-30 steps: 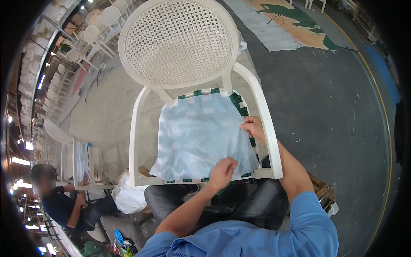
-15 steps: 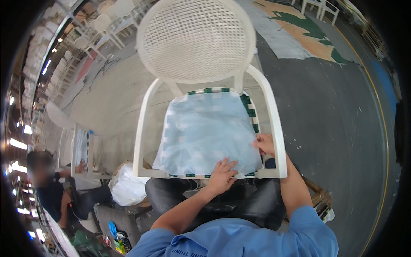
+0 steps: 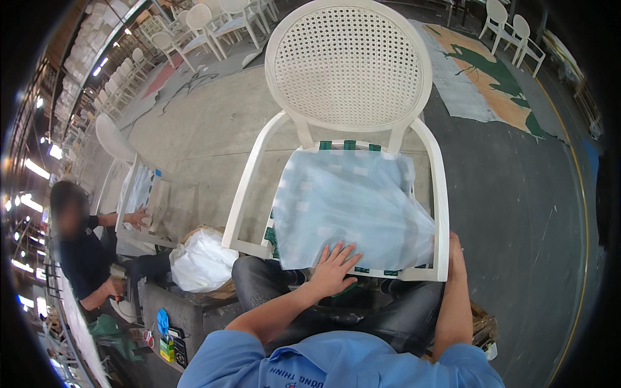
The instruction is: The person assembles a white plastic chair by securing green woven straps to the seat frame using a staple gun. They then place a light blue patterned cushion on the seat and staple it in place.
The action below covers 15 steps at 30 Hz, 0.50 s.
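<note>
Sheet, thin and pale blue, lies over seat of white chair, now shifted right: far edge reaches right armrest, green straps newly bare at left front. Cover looks lopsided. Left hand flat, fingers spread wide on sheet near front. Right hand now outside armrest, partly hidden; cannot tell whether gripping sheet.

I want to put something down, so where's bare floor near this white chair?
Right of the white chair, grey floor is bare, bar small specks, up to the yellow line. Left, pale floor is bare toward the co-worker's chair. Lower left is crowded: white bag beside the co-worker.
</note>
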Each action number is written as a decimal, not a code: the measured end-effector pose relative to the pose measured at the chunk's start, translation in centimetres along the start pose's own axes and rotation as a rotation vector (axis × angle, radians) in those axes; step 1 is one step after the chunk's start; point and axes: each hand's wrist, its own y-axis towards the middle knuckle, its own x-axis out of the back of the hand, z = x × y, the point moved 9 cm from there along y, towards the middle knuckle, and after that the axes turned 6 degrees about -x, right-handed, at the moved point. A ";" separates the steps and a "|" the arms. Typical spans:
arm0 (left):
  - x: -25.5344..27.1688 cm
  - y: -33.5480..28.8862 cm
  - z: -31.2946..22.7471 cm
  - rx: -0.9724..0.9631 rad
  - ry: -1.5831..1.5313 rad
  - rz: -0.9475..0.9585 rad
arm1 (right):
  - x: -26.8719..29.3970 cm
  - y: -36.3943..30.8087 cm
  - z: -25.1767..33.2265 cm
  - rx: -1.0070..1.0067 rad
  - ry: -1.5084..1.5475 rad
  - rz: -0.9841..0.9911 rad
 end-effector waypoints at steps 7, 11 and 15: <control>1.2 -2.4 2.8 0.105 -0.014 -0.104 | 3.1 0.7 -0.8 0.051 0.103 -0.174; 4.5 -4.2 7.9 0.373 0.042 -0.409 | 4.4 0.9 -0.9 0.113 0.089 -0.252; 6.6 -6.5 13.2 0.849 -0.054 -0.505 | 5.4 0.4 -0.7 0.160 0.041 -0.318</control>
